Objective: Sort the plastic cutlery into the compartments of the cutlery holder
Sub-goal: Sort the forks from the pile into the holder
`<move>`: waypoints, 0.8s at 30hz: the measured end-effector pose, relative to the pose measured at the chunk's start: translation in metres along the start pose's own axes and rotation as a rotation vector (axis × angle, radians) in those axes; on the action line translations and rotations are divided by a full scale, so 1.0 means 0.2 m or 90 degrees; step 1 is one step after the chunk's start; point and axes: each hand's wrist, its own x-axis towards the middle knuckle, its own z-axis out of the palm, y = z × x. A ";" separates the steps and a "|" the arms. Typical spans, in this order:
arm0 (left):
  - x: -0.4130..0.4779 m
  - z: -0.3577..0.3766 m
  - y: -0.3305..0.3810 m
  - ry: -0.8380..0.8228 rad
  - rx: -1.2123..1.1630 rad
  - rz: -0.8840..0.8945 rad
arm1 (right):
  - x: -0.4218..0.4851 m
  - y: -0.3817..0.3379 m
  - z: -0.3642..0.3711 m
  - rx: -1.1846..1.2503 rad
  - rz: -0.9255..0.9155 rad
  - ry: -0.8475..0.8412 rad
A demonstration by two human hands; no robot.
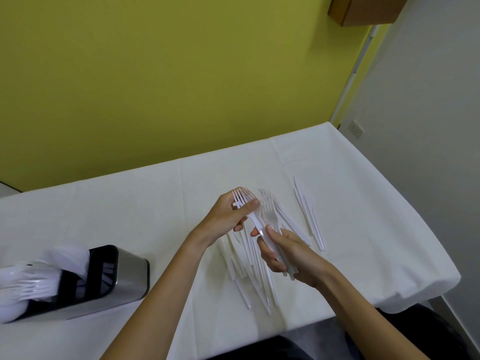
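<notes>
Over the middle of a table (130,216) covered in white cloth, seen from the head camera, two bare hands met above a loose pile of white plastic cutlery (257,279).

The left hand (228,216) held the tine end of a small bunch of forks (241,201), its thumb pressed across their heads and its fingers curled underneath. The right hand (291,258) had its fingers wrapped round the handle end of the same bunch, thumb on top. Whether every fork there was shared by both hands could not be told.

The pile lay beneath the hands and reached towards the near edge. A few knives (309,216) lay apart from it, nearer the right edge.

Close to the left end of the table stood the cutlery holder (104,276), steel-sided with a dark rim. It already held white pieces (39,276) in its left compartments, blurred; the right one looked mostly bare.

A yellow wall (155,74) rose behind the far edge.

The step in hand looked like gathering forks and squaring them into one bundle. The next move would call for carrying the bundle leftwards to the holder and lowering it into the compartment that held forks, keeping the grip firm so that none slipped out.
</notes>
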 end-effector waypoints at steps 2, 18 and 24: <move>-0.01 0.00 0.00 -0.015 0.000 -0.005 | -0.01 0.00 0.00 -0.004 0.011 -0.016; -0.04 0.06 0.02 0.250 0.380 0.174 | -0.01 0.01 -0.01 -0.427 0.005 0.238; -0.01 0.11 0.02 0.168 0.417 0.120 | -0.02 -0.02 0.00 -0.297 0.034 0.159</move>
